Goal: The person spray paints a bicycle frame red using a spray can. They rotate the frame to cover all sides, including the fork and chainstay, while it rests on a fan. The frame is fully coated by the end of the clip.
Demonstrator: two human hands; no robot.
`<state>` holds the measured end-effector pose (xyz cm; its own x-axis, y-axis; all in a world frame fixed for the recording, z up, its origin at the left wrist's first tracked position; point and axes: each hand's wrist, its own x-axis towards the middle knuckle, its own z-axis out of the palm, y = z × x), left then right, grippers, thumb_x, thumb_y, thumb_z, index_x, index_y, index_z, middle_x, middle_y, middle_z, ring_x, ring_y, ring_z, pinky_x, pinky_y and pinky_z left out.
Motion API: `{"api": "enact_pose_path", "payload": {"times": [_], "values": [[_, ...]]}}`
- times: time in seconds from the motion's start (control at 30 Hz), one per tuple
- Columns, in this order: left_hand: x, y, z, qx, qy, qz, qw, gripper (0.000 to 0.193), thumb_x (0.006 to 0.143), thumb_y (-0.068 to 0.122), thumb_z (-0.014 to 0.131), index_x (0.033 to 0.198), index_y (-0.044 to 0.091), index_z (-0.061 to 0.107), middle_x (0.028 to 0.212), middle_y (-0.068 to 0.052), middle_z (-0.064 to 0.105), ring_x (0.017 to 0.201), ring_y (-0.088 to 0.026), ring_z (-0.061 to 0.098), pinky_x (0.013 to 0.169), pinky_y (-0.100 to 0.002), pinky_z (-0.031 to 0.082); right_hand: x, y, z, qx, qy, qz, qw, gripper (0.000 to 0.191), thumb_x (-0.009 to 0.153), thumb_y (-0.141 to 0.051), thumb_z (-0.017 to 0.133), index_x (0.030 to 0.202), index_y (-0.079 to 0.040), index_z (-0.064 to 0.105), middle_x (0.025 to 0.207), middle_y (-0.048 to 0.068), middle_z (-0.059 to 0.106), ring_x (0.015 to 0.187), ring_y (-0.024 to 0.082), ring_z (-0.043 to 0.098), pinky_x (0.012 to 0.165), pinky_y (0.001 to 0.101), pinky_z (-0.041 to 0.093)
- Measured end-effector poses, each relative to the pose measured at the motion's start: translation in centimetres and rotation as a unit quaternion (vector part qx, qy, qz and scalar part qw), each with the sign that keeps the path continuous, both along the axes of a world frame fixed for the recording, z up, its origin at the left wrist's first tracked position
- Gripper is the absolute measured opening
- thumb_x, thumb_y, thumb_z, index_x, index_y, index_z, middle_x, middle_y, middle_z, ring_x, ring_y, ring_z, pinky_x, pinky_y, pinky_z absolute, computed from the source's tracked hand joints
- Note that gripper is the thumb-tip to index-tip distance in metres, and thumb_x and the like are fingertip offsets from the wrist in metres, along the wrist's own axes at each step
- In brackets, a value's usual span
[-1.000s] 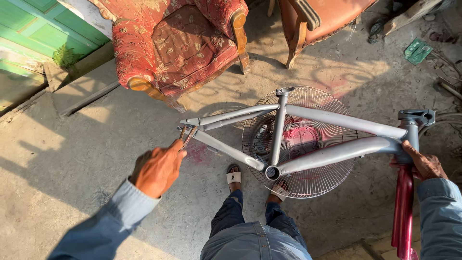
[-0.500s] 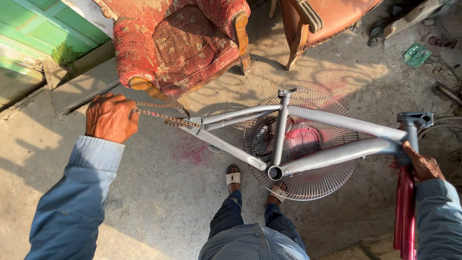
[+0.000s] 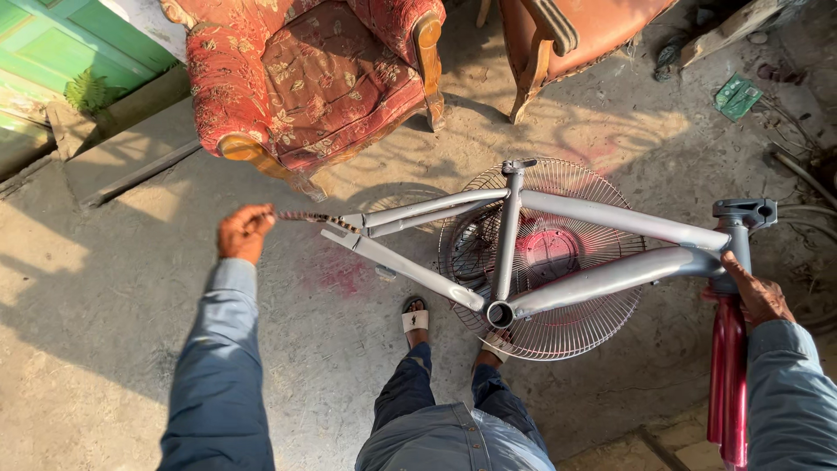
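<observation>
Frame: grey-painted metal bicycle frame (image 3: pixel 602 218) is held off the ground above a round wire fan guard (image 3: pixel 558 262) that lies on the concrete floor (image 3: pixel 113 288).
Long axis of frame: it is laid nearly level, left to right across the view; the head tube end is at the right, the rear fork ends at the left.
Pointing: the rear fork ends are aimed at the left hand (image 3: pixel 244 231); the seat tube is turned away from the wearer, the bottom bracket shell toward the feet.
Rope: a thin twisted rope or chain, dark and light in colour (image 3: pixel 314 218), is stretched taut from the rear fork ends to the left hand; which of the two it is cannot be told.
Left hand: the fingers are clenched on the rope's far end, well left of the frame, in line with its long axis.
Right hand (image 3: pixel 758 296): it is closed around the head tube region, just above a red tubular fork (image 3: pixel 728 384) hanging down.
Nearer hand: the right hand is on the frame itself; the left is joined to it only by the rope.
Surroundings: a red patterned upholstered armchair (image 3: pixel 305 70) is seen beyond the frame, apart from it.
</observation>
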<state>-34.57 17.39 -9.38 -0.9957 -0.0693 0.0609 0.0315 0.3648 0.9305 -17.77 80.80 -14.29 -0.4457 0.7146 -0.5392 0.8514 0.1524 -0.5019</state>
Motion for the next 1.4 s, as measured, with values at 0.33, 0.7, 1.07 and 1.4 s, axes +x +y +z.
{"api": "enact_pose_path", "payload": {"times": [0.33,0.7,1.07,1.4], "values": [[2.4,7.6,-0.6,-0.227,0.134,0.187,0.946,0.021,0.094,0.004,0.074,0.114,0.007,0.07,0.108,-0.014,0.069,0.102,-0.029,0.064,0.093,-0.041,0.051,-0.6,1.7,-0.1,0.017,-0.032,-0.008,0.999,0.087,0.084,-0.077,0.077,0.105,0.008,0.076,0.098,0.018,0.071,0.084,0.029,0.063,0.073,0.0467,0.047],[9.6,27.6,-5.0,-0.355,0.117,-0.214,0.903,0.071,0.087,0.055,0.07,0.137,0.006,0.061,0.153,-0.021,0.045,0.14,-0.044,0.041,0.117,-0.066,0.019,0.9,4.2,0.2,-0.008,0.028,-0.027,0.999,0.094,0.074,-0.084,0.064,0.127,-0.007,0.069,0.122,0.018,0.068,0.108,0.033,0.065,0.089,0.0533,0.05],[11.1,30.7,-5.4,-0.436,0.071,-0.226,0.868,0.069,0.093,0.062,0.059,0.132,0.005,0.062,0.116,-0.018,0.071,0.109,-0.038,0.065,0.114,-0.061,0.031,5.1,7.2,-0.3,-0.155,-0.006,-0.027,0.988,0.11,0.074,-0.087,0.051,0.157,-0.015,0.042,0.155,0.022,0.045,0.145,0.042,0.041,0.116,0.0705,0.028],[9.5,30.7,-4.9,-0.436,-0.102,-0.252,0.858,0.067,0.09,0.071,0.059,0.107,0.008,0.073,0.093,-0.021,0.075,0.092,-0.04,0.072,0.087,-0.05,0.052,4.2,5.2,-0.1,-0.096,0.027,-0.027,0.995,0.065,0.078,-0.065,0.072,0.11,-0.01,0.08,0.091,0.006,0.079,0.075,0.02,0.065,0.069,0.038,0.049]]}}
